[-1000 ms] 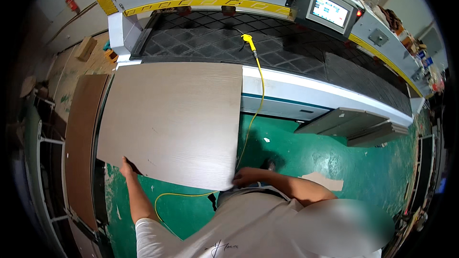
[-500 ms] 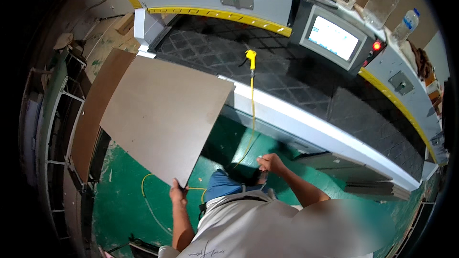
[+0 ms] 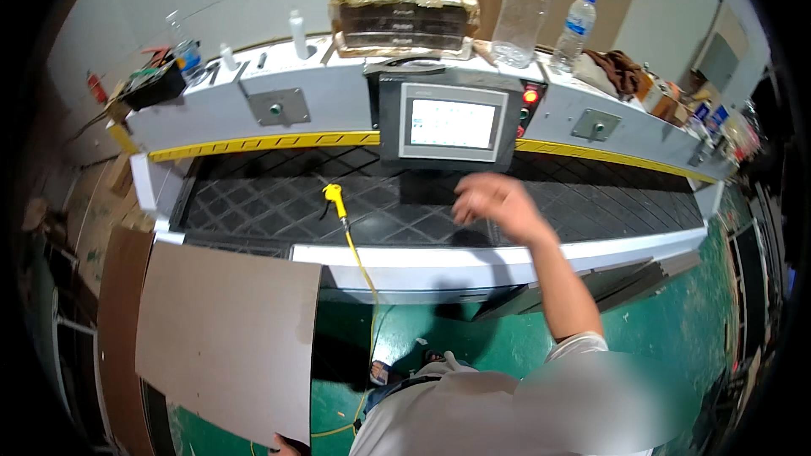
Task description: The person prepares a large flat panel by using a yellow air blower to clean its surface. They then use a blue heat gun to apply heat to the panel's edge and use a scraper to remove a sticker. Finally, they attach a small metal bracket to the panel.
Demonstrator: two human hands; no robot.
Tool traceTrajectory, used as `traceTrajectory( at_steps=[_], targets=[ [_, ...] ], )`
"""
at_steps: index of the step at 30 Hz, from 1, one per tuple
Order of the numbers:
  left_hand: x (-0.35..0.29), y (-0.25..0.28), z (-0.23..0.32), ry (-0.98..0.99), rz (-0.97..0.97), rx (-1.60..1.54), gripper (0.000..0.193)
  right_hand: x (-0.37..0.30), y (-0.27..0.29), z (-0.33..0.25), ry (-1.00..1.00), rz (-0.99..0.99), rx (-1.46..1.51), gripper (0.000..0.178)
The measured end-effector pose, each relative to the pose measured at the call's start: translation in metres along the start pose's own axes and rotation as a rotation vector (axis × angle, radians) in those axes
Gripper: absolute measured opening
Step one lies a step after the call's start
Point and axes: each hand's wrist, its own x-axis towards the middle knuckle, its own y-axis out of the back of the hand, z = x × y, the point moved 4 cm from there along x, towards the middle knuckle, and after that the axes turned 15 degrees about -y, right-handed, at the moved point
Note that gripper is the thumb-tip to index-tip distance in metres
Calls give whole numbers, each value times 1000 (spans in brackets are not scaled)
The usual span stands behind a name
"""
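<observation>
My left hand (image 3: 287, 446) is at the near right corner of a large grey-brown board (image 3: 228, 338), gripping its edge; most of this hand is cut off by the lower rim of the view. The board lies flat, its far edge by the white front of the machine. My right hand (image 3: 503, 207) is raised over the machine's black bed, just below a touchscreen panel (image 3: 454, 124). Its fingers are loosely bent and apart, with nothing in them. A yellow air blow gun (image 3: 336, 200) lies on the black bed (image 3: 253, 203), its yellow hose hanging over the front edge.
Below the machine's right front lean several dark panels (image 3: 583, 291). A brown board (image 3: 122, 329) is at the left. Along the machine's top stand plastic bottles (image 3: 525, 13), a dusty wrapped box (image 3: 404, 21) and a black bin (image 3: 152, 84). A red light (image 3: 530, 96) glows beside the screen.
My right hand has risen from near my waist to in front of the touchscreen. The view has turned right and up toward the machine. My left hand stays at the board's corner.
</observation>
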Motion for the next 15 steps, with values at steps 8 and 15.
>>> traceTrajectory(
  at_steps=[8, 15],
  targets=[
    [65, -68, 205, -719, 123, 38, 47, 57, 210, -179, 416, 1209, -444, 108],
    [27, -75, 342, -667, -71, -675, 37, 163, 278, -190, 25, 1451, -1030, 93]
  ],
)
